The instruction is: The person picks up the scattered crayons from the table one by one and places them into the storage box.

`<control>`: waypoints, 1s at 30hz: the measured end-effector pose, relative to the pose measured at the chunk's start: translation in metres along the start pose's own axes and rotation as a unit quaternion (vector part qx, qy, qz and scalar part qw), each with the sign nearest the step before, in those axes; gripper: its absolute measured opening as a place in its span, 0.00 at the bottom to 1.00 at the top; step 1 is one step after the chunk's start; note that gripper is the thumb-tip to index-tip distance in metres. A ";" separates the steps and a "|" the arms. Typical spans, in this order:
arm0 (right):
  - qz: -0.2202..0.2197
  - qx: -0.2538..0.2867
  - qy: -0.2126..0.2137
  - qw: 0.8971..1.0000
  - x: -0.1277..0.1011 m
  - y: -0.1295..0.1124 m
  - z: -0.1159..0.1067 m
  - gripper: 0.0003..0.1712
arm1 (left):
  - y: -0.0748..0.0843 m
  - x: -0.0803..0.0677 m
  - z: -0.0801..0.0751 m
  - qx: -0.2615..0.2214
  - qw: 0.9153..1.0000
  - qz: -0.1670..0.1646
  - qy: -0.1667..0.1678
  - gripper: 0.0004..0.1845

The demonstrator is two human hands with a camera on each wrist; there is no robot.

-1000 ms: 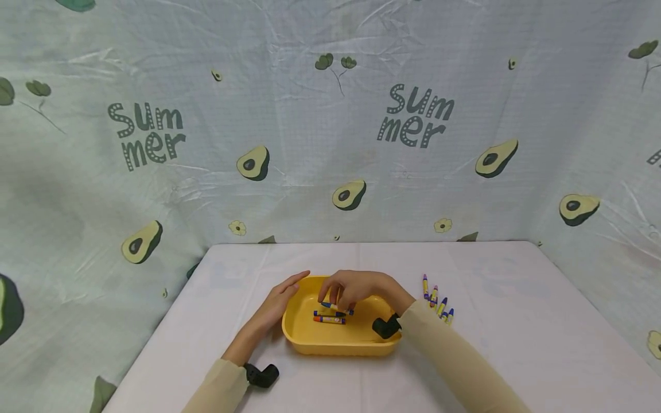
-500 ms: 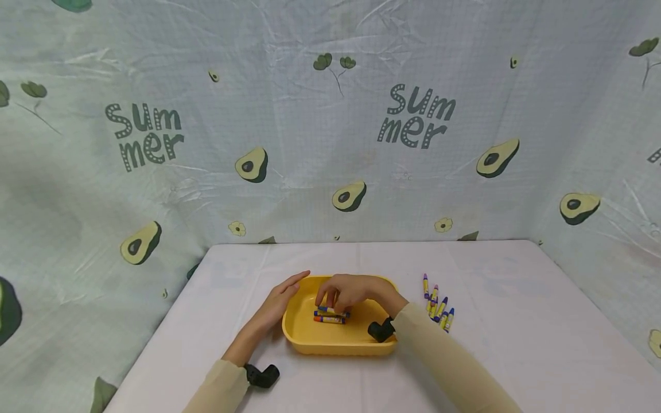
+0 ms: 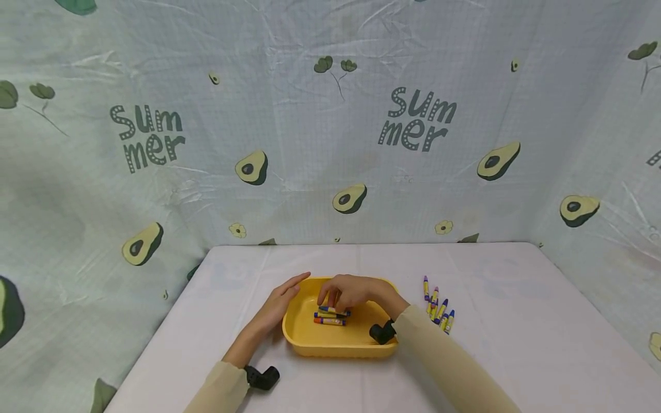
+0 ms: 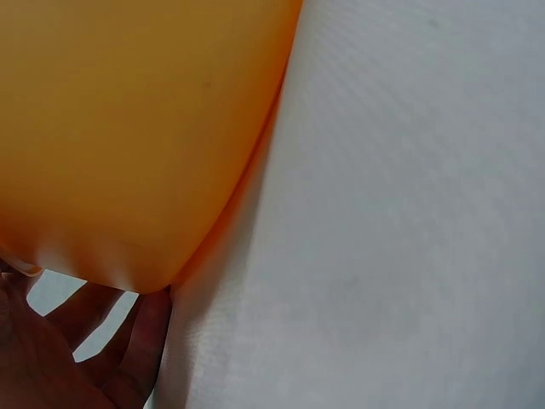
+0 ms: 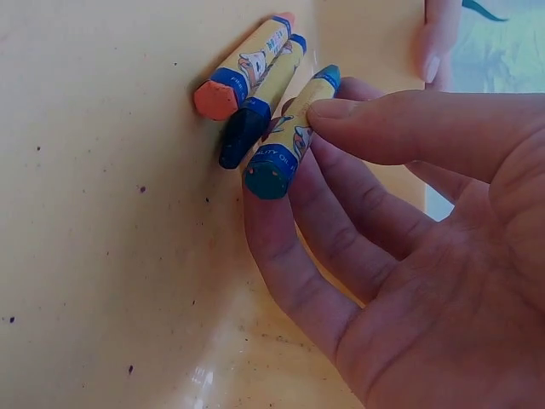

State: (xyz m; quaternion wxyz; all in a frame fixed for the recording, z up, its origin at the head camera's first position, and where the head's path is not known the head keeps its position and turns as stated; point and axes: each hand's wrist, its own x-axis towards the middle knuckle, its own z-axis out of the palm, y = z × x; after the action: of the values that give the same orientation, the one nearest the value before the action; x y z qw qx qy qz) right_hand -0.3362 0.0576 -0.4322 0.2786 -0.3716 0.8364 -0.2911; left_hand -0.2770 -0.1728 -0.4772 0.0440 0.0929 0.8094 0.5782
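On the left, the left hand (image 3: pixel 281 298) is resting against the outer left side of the yellow tray (image 3: pixel 310 335), with its fingers lying straight along the rim and gripping nothing. In the left wrist view this hand (image 4: pixel 60 349) is cut off at the lower corner, and the tray wall (image 4: pixel 128 128) is filling most of the picture, so the inside of the tray is hidden there.

In the middle, the right hand (image 3: pixel 351 291) is reaching down into the tray. Its grip is closing on a teal crayon (image 5: pixel 289 136): the thumb is pressing on top and the fingers (image 5: pixel 289 256) are lying under it. Two more crayons, an orange crayon (image 5: pixel 243 68) and a dark blue crayon (image 5: pixel 264 102), are lying on the tray floor, touching each other, with the teal one just beside them. In the head view the hand is covering part of these crayons, and their colours are hard to make out.

To the right of the tray, a small group of loose crayons (image 3: pixel 438 304) is lying on the desk (image 3: pixel 516 321), near the tray but apart from it. The right half of the desk is giving wide room before its edge.

The desk is covered with a white cloth. Behind it and at both sides a pale sheet (image 3: pixel 330 143) printed with avocados and the word "Summer" is hanging.
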 end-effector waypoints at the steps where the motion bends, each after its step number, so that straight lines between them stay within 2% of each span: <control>1: -0.002 0.002 0.000 1.000 0.000 0.000 0.000 0.23 | 0.000 0.000 0.000 0.000 1.000 0.001 0.001 0.25; 11: -0.005 0.022 -0.006 1.000 -0.004 -0.003 0.002 0.23 | 0.003 -0.003 0.000 0.006 1.000 0.003 -0.002 0.25; 18: -0.014 0.026 0.000 1.000 -0.015 -0.009 -0.007 0.24 | -0.001 -0.001 0.001 0.011 1.000 0.003 0.006 0.25; 24: -0.041 0.004 0.027 0.999 -0.036 -0.015 -0.024 0.23 | -0.003 0.000 0.002 0.010 1.000 -0.001 0.009 0.25; 30: -0.060 0.002 0.055 0.997 -0.070 -0.011 -0.041 0.23 | -0.003 0.001 0.002 0.003 1.000 -0.005 0.005 0.25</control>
State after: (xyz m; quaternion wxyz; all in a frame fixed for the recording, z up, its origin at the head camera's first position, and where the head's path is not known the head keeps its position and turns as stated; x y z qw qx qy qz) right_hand -0.3191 0.1177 -0.3791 0.2144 -0.4043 0.8261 -0.3287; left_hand -0.2783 -0.1713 -0.4809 0.0428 0.0865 0.8119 0.5757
